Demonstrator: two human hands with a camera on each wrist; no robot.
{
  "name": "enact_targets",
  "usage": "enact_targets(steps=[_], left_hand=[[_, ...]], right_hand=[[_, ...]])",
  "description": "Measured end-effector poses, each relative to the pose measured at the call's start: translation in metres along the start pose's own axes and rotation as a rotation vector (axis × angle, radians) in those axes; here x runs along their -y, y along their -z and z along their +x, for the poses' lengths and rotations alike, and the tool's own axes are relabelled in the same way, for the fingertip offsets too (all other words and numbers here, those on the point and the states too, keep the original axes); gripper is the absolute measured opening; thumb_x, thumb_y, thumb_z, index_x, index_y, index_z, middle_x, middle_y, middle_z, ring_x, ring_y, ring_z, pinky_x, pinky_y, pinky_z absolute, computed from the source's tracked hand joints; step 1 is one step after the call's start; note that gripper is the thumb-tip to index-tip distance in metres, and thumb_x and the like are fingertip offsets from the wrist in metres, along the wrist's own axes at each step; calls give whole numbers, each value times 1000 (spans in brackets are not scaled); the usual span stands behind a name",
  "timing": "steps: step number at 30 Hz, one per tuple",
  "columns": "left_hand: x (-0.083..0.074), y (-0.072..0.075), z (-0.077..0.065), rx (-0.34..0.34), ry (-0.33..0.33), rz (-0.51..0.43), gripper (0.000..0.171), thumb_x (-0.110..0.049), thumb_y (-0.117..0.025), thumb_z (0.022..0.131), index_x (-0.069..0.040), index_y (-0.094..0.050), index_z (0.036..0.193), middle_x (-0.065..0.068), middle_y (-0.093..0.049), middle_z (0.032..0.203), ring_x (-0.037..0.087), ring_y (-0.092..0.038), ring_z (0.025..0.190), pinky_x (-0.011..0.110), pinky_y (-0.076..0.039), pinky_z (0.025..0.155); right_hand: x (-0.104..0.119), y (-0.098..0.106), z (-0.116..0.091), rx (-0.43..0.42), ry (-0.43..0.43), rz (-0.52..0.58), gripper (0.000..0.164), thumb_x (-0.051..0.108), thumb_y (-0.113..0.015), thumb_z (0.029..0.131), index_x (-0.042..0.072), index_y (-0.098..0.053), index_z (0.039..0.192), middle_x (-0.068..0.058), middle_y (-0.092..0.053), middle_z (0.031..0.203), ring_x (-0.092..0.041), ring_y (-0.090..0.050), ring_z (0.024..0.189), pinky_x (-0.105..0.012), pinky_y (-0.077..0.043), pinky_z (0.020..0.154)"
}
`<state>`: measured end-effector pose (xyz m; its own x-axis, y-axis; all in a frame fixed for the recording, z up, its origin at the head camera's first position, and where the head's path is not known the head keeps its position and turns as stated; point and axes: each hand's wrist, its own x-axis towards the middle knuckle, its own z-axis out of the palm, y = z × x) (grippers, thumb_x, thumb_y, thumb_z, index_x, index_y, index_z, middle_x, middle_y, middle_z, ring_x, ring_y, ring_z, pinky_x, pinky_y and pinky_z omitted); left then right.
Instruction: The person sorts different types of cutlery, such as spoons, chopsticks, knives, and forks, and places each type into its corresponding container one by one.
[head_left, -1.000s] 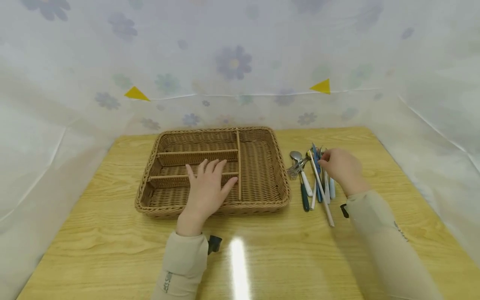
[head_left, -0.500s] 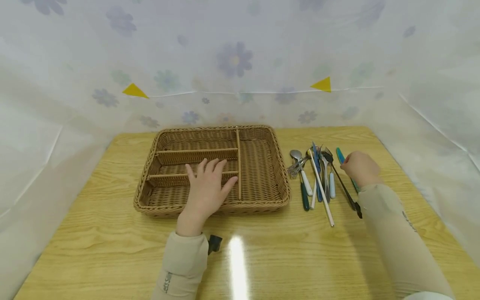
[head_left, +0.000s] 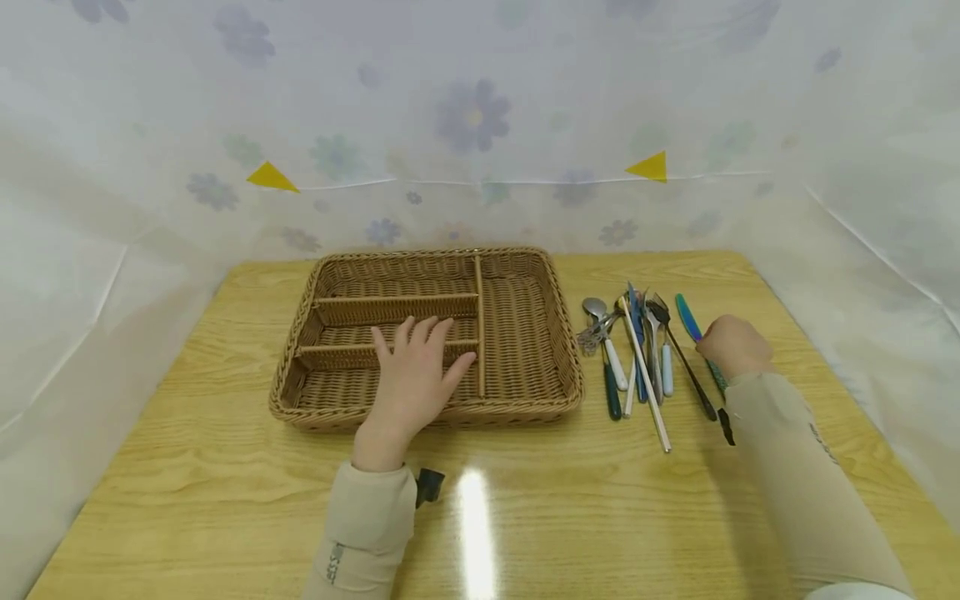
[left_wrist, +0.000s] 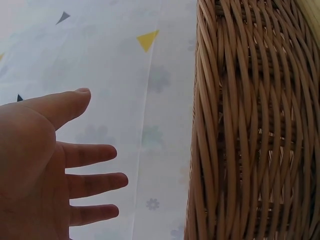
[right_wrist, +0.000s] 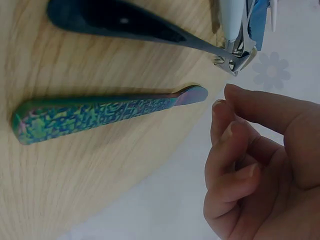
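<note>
My left hand is spread with straight fingers over the divided wicker basket. In the left wrist view, its fingers stand apart from the basket wall and hold nothing. Over a rainbow-coloured table knife hovers my right hand, fingers curled. The right wrist view has the thumb and index tips close together, beyond the knife's blade end and gripping nothing; the knife's patterned handle lies on the table. Left of it is a black fork.
A loose pile of cutlery lies right of the basket: a spoon, a light blue handle, a dark green handle and a long pale stick among them. A patterned curtain encloses the wooden table.
My right hand has moved right, away from the cutlery pile, then slightly nearer me. The black fork and rainbow knife have come into view. My left hand has stayed put.
</note>
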<state>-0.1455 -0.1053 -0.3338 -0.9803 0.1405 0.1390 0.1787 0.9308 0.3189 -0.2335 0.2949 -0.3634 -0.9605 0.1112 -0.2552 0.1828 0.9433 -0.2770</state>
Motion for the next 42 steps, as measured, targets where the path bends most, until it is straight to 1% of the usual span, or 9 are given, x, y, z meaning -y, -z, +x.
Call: enact_targets(steps=[5, 11, 14, 18, 21, 25, 31, 37, 42], left_hand=[[0, -1, 0, 2, -1, 9, 59, -50, -44, 95, -12, -42, 140, 14, -42, 143, 39, -27, 138, 70, -5, 106], [0, -1, 0, 1, -7, -11, 58, -48, -45, 95, -11, -43, 140, 15, -42, 143, 40, -27, 137, 70, -1, 106], [0, -1, 0, 9, -7, -24, 58, -48, -46, 95, -11, -43, 139, 16, -42, 143, 40, -26, 137, 70, 0, 106], [0, -2, 0, 8, -8, -24, 57, -48, -45, 95, -11, -43, 139, 16, -42, 142, 40, -26, 137, 70, 0, 106], [0, -2, 1, 8, -8, -24, 57, -48, -46, 95, -11, -43, 139, 16, -42, 142, 40, -26, 137, 70, 0, 106], [0, -3, 1, 10, -9, -19, 58, -48, -45, 95, -11, -42, 140, 16, -42, 142, 41, -26, 137, 70, 0, 106], [0, -3, 1, 8, -7, -11, 58, -48, -45, 95, -12, -42, 140, 15, -42, 142, 40, -26, 137, 70, 0, 106], [0, -4, 2, 13, -4, -13, 58, -48, -45, 95, -11, -42, 140, 16, -42, 143, 40, -26, 138, 70, 0, 106], [0, -4, 1, 4, -8, 1, 58, -49, -45, 95, -11, -43, 139, 15, -43, 142, 41, -27, 137, 71, -2, 106]], right_hand=[[-1, -1, 2, 0, -20, -11, 25, 16, -53, 89, -2, -68, 82, -20, -66, 80, -20, -49, 58, -34, -41, 51], [-8, -9, 2, -42, -9, -23, 31, 20, -56, 89, 0, -62, 67, -10, -57, 59, -17, -44, 51, -32, -38, 48], [-15, -15, 2, -29, -46, -19, 35, 25, -57, 89, 3, -56, 62, -5, -50, 55, -16, -42, 50, -30, -37, 48], [-22, -20, 5, 8, -115, 2, 36, 28, -57, 90, 3, -54, 64, -3, -45, 55, -15, -41, 52, -29, -36, 51], [-25, -21, 8, 13, -123, 8, 36, 27, -57, 90, -4, -59, 71, -6, -48, 58, -15, -41, 52, -29, -37, 51], [-28, -21, 11, 9, -117, 11, 36, 25, -59, 89, -10, -62, 80, -11, -53, 64, -17, -43, 54, -30, -40, 51], [-29, -21, 14, -15, -93, -6, 35, 21, -58, 87, -12, -62, 82, -20, -58, 72, -22, -48, 59, -34, -44, 50], [-29, -22, 13, -31, -73, -8, 31, 19, -58, 87, -8, -61, 73, -19, -57, 69, -23, -46, 58, -34, -43, 49], [-28, -22, 13, -36, -41, -21, 33, 19, -57, 88, -5, -59, 66, -17, -57, 66, -22, -47, 57, -32, -43, 47]])
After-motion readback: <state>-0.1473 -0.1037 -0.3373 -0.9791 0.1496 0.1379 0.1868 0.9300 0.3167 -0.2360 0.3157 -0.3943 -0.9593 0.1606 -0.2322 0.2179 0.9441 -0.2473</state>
